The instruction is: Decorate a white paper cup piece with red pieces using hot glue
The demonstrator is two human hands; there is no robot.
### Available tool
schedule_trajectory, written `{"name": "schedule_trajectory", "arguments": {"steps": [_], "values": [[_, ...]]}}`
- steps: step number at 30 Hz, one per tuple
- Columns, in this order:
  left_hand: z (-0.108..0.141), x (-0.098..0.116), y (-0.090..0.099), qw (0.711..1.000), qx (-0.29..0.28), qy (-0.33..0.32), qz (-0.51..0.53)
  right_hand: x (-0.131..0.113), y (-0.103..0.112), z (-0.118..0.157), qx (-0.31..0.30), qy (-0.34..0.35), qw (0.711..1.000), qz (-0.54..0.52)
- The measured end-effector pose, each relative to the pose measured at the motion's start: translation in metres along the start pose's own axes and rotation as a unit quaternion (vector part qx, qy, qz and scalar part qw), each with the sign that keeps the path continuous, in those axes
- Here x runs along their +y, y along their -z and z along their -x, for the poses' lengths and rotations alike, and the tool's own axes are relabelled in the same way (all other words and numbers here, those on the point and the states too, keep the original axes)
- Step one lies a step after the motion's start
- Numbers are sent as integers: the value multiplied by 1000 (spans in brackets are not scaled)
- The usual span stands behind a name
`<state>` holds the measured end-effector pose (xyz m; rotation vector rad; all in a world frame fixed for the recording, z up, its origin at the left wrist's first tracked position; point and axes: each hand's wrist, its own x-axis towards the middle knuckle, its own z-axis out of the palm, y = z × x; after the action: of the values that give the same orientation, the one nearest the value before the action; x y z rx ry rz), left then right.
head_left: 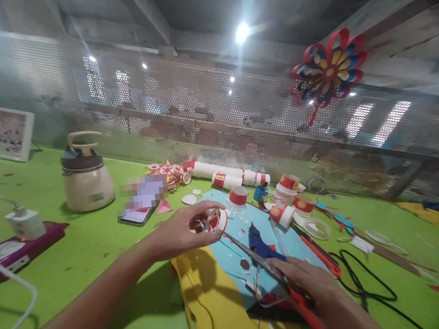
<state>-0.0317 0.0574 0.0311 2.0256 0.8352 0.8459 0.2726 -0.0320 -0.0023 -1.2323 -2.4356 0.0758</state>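
Observation:
My left hand (194, 224) pinches a cut-down paper cup (217, 221), white with red pattern, between thumb and fingers. Held in my right hand (316, 284) is a pair of scissors (257, 256) with red handles, its blades pointing up and left towards the cup. The tips lie close to the cup's lower edge; whether they touch it I cannot tell. A blue glue gun (260, 246) lies on light blue paper (228, 256) just behind the blades. Yellow sheet material (213, 304) is spread below my left hand.
Several red and white paper cups (238, 198) stand or lie at the back, near long paper-cup tubes (216, 170). A phone (143, 198), a kettle-like jug (87, 177) and a purple power strip (22, 250) are on the left. A black cable (355, 281) curls at right.

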Motion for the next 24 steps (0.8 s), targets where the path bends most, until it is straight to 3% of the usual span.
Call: {"name": "schedule_trajectory", "arguments": {"steps": [5,9,14,21,24], "values": [[0,-1,0,999,-24,17,40,5,-3,6,12,5,999,33],[-2,-3,-1,1000,5,18,13,1,-1,1,-1,-25,999,19],[-5,-7,-3,998,45,12,37,-9,9,-10,-44,-62,996,-51],[-4,-4,-9,990,71,-27,116,5,0,-8,9,-72,984,-165],[-5,-2,-14,985,92,-27,142,-1,-4,-9,-4,-48,973,-224]]}}
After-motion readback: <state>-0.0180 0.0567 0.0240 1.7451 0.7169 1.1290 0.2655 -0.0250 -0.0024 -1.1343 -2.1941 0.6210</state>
